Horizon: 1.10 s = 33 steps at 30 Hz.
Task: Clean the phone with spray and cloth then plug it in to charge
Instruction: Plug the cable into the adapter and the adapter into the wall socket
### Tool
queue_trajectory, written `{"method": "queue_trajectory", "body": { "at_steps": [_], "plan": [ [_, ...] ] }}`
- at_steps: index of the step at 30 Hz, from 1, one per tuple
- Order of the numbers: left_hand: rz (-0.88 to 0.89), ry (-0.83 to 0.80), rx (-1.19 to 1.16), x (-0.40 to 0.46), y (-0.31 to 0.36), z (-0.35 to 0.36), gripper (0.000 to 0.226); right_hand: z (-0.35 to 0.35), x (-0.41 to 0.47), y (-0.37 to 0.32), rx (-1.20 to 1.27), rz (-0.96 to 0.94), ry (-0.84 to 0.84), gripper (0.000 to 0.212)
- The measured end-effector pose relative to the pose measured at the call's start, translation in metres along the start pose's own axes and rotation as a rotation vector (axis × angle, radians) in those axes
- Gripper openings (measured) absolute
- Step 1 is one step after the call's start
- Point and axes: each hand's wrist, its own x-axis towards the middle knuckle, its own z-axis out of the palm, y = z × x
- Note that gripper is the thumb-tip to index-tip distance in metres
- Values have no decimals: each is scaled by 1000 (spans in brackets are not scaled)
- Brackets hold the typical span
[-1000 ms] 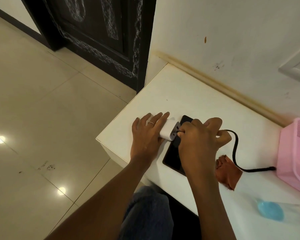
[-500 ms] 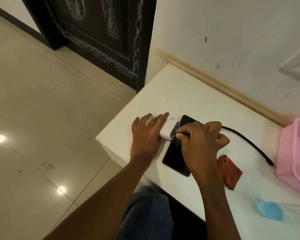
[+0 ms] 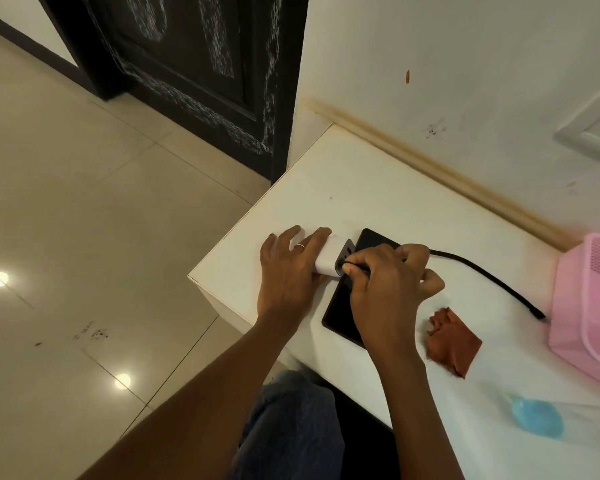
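A white table (image 3: 378,188) carries everything, its near corner just left of the left hand. Far to the right of both hands sits a pink plastic basket (image 3: 589,306), and the free end of a black charging cable (image 3: 492,278) lies just beside it, the cable running back across the table into the right hand. A rust-coloured cloth (image 3: 454,341) lies crumpled just right of the right wrist; nearer the person, a blurred blue spray-bottle cap (image 3: 537,417) shows. The black phone (image 3: 340,313) lies flat, screen up, mostly under the right hand. The left hand (image 3: 291,271), ring on one finger, lies flat with fingers spread, pressing down a white charger block (image 3: 329,258). The right hand (image 3: 385,285) is curled, pinching the cable's plug against the block's dark port face; whether it is seated cannot be told.
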Motion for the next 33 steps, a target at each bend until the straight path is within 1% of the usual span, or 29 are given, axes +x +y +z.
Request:
{"method": "queue_trajectory", "body": {
  "at_steps": [3, 6, 8, 10, 11, 12, 14, 17, 19, 20, 22, 26, 29, 31, 33],
  "plan": [
    [-2, -6, 0, 1, -4, 4, 60, 6, -2, -2, 36, -9, 50, 13],
    [-22, -20, -21, 1, -2, 2, 61, 16, -9, 3, 114, 29, 83, 13],
    [25, -15, -14, 1, -2, 2, 61, 21, -14, 9, 129, 49, 95, 11],
    [59, 3, -6, 0, -2, 3, 61, 23, -17, 15, 122, 40, 124, 6],
    [44, -20, -9, 0, -1, 2, 60, 23, -17, 16, 123, 26, 132, 4],
    [23, -38, -16, 0, -2, 2, 58, 21, -16, 16, 125, 8, 132, 7],
    [26, -44, -27, 1, -2, 2, 56, 16, -16, 15, 138, -8, 91, 23],
    [109, -16, -12, 1, -3, 4, 55, 6, -11, 15, 155, 6, -43, 59],
    [119, -13, 7, 2, -5, 5, 56, 6, -9, 18, 145, -6, -98, 72],
    [122, -23, 21, 3, -5, 4, 57, 7, -8, 19, 130, -15, -103, 73],
    [107, -58, 29, 3, -4, 1, 61, 12, -8, 20, 86, -33, -78, 68],
    [34, -99, 4, 7, 0, -1, 65, 16, -8, 24, 43, -55, 72, 58],
    [-5, -100, 40, 9, -6, 4, 78, 13, -9, 29, -4, -70, 177, 59],
    [4, -84, 90, 10, -9, 8, 80, 8, -8, 35, -15, -46, 221, 59],
    [-7, -77, 132, 10, -12, 10, 77, 4, -6, 42, 16, 28, 225, 58]
  ]
}}
